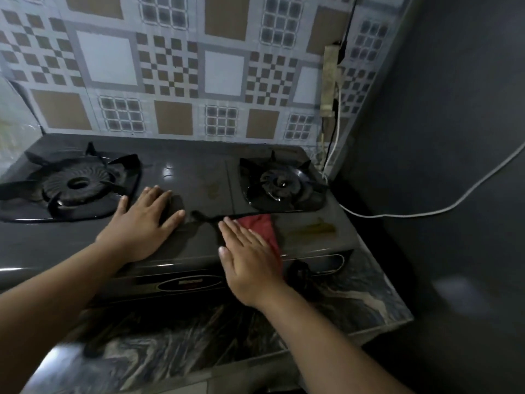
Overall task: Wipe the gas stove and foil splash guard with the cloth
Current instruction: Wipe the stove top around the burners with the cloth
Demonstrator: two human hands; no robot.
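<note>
Hands: the left hand lies flat on the gas stove top, fingers straight and spread, grasping nothing; it appears to steady the person. The right hand presses flat, fingers straight, on the red cloth, which lies on the front of the stove top just in front of the right burner. The cloth is pushed, not gripped.

Left to right: the left burner sits in its dark tray with no visible wet streak around it. The centre panel between the burners carries a faint brownish stain, not yet removed. Right of the cloth, a yellowish smear lies on the stove top, untouched. At the far right a white cable runs over the tabletop edge beside the stove.

Behind the stove, the patterned foil splash guard stands against the wall; whether it has been wiped cannot be told.

Judgement: wiping is in progress on the front strip. Both stains, the burner surrounds and likely the splash guard remain.
</note>
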